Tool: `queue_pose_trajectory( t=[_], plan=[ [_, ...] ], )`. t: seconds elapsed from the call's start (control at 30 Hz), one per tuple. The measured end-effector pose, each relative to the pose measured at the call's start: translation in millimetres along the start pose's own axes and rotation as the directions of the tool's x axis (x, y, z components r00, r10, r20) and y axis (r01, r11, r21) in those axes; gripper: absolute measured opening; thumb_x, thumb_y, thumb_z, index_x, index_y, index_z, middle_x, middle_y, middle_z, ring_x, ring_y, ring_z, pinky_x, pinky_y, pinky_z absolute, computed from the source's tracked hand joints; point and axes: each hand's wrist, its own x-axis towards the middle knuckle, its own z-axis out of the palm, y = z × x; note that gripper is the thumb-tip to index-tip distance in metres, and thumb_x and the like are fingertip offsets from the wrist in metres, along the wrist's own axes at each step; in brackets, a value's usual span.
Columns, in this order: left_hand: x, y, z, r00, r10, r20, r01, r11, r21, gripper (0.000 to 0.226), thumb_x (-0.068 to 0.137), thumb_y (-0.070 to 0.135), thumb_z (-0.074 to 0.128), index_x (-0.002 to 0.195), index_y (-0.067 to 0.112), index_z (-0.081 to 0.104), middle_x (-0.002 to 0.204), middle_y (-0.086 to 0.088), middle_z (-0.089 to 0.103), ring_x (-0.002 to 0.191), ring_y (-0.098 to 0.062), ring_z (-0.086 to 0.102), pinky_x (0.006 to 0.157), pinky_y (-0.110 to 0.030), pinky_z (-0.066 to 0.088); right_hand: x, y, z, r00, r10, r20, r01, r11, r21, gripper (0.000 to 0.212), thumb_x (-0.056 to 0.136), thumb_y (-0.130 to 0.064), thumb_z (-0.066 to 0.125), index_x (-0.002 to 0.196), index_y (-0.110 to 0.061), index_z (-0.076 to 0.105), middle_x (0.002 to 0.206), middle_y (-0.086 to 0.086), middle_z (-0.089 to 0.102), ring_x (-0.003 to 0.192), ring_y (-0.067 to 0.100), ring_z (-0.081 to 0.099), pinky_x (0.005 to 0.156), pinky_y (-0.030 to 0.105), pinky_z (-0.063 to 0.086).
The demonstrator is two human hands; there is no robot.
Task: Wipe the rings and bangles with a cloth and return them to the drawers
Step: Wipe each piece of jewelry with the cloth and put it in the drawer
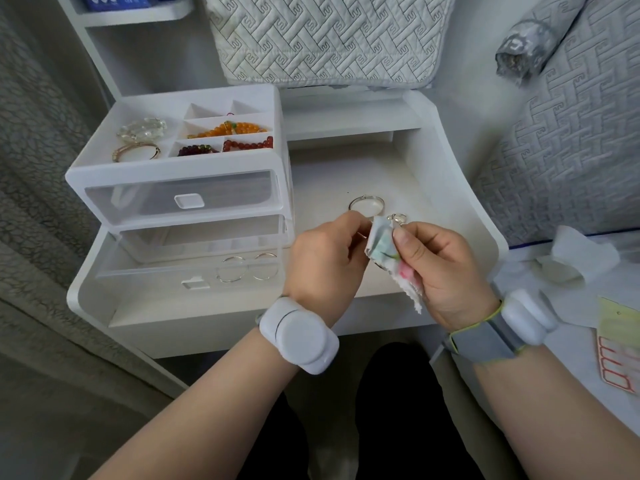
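My right hand [446,271] pinches a small printed cloth [388,252] folded over a piece of jewellery that is mostly hidden inside it. My left hand [325,261] grips the other side of that hidden piece, fingers curled against the cloth. Just beyond the hands, a silver bangle [366,206] and a small silver ring [398,218] lie on the white bedside table [450,188]. A white drawer organiser [180,202] stands at the left; its lowest clear drawer [166,268] is pulled out and holds two thin silver bangles [247,268].
The organiser's top tray holds bead bracelets [228,129], a clear bangle [142,129] and a gold bangle [135,152]. A quilted pillow [329,39] lies behind the table, and the bed [571,140] at the right carries crumpled tissue [575,261] and a card [618,355].
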Motion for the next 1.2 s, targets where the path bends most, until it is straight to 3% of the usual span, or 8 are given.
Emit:
queue_pose_trajectory(
  t=[0.13,0.23,0.33,0.53,0.7,0.87,1.03,1.2],
  plan=[
    [9.1,1.2,-1.0,0.951,-0.279,0.135,0.307,0.911,-0.276,0.021,0.081,0.004,0.064,0.07,0.022,0.06,0.058,-0.007,0.063,0.05,-0.014,0.053,0.049,-0.032,0.047,-2.5,3.8,1.3,0.999,0.001,0.047,-0.001,1.0,0.016,0.03,0.076,-0.044,0.072,0.08,-0.015,0.071,0.059,0.003,0.062,0.051,0.016,0.051,0.046,0.017,0.042],
    [11.7,3.6,0.4,0.865,-0.418,0.278,0.502,0.706,-0.5,0.016,0.083,0.0,0.065,0.071,0.01,0.059,0.052,-0.006,0.06,0.039,-0.01,0.054,0.041,-0.019,0.044,-1.3,4.5,1.9,0.994,-0.018,0.105,0.017,1.0,0.014,0.034,0.071,-0.053,0.071,0.094,-0.028,0.074,0.082,-0.003,0.073,0.074,0.014,0.064,0.065,0.022,0.053],
    [10.5,1.9,3.5,0.812,-0.45,0.373,0.582,0.566,-0.584,0.016,0.084,-0.001,0.063,0.071,0.008,0.058,0.048,-0.001,0.062,0.042,-0.014,0.058,0.043,-0.021,0.049,-0.1,0.7,2.2,0.995,-0.013,0.1,0.016,1.0,-0.023,0.031,0.074,-0.05,0.07,0.091,-0.024,0.073,0.073,0.003,0.067,0.063,0.013,0.057,0.058,0.021,0.047],
    [8.9,-0.5,0.0,0.899,-0.304,0.314,0.422,0.79,-0.445,0.012,0.09,0.01,0.057,0.078,0.012,0.061,0.068,-0.002,0.066,0.055,-0.008,0.063,0.057,-0.024,0.055,2.9,-1.4,3.7,0.997,0.052,-0.054,-0.053,0.998,-0.015,0.021,0.082,-0.023,0.054,0.066,-0.019,0.066,0.044,-0.006,0.048,0.035,0.002,0.035,0.035,0.013,0.03],
    [9.5,-5.1,-4.6,0.928,-0.288,0.235,0.369,0.791,-0.488,0.012,0.087,0.009,0.062,0.075,0.013,0.06,0.066,-0.005,0.064,0.055,-0.011,0.063,0.053,-0.023,0.052,6.2,-3.0,-1.8,0.995,-0.071,-0.067,0.052,0.967,-0.25,0.011,0.085,-0.021,0.055,0.079,-0.016,0.064,0.055,-0.003,0.059,0.05,0.005,0.049,0.049,0.017,0.041],
    [7.2,-0.8,-4.2,0.951,-0.27,0.153,0.309,0.789,-0.531,0.016,0.084,0.005,0.065,0.072,0.014,0.059,0.061,-0.001,0.062,0.057,-0.012,0.064,0.057,-0.024,0.055,9.0,-4.8,-7.0,0.993,-0.119,0.004,0.11,0.901,-0.42,0.02,0.086,-0.018,0.055,0.099,-0.029,0.065,0.086,0.009,0.07,0.077,0.031,0.063,0.073,0.036,0.053],
    [3.6,6.8,-0.1,0.974,-0.191,0.121,0.227,0.825,-0.518,0.017,0.083,0.006,0.067,0.071,0.016,0.059,0.062,-0.001,0.062,0.059,-0.016,0.06,0.063,-0.034,0.056,10.5,-9.1,-1.7,0.975,-0.182,-0.131,0.051,0.747,-0.663,0.016,0.089,-0.016,0.06,0.075,-0.01,0.062,0.06,0.0,0.063,0.052,0.006,0.059,0.05,0.013,0.043],
    [5.7,5.7,-0.2,0.973,-0.179,0.146,0.229,0.834,-0.502,0.016,0.083,0.006,0.066,0.072,0.014,0.058,0.062,-0.002,0.061,0.06,-0.018,0.061,0.062,-0.035,0.055,10.0,-3.8,-1.4,0.969,-0.223,-0.106,0.074,0.67,-0.739,0.028,0.092,-0.018,0.054,0.066,-0.008,0.048,0.058,0.001,0.053,0.053,0.017,0.047,0.049,0.021,0.035]
  ],
)
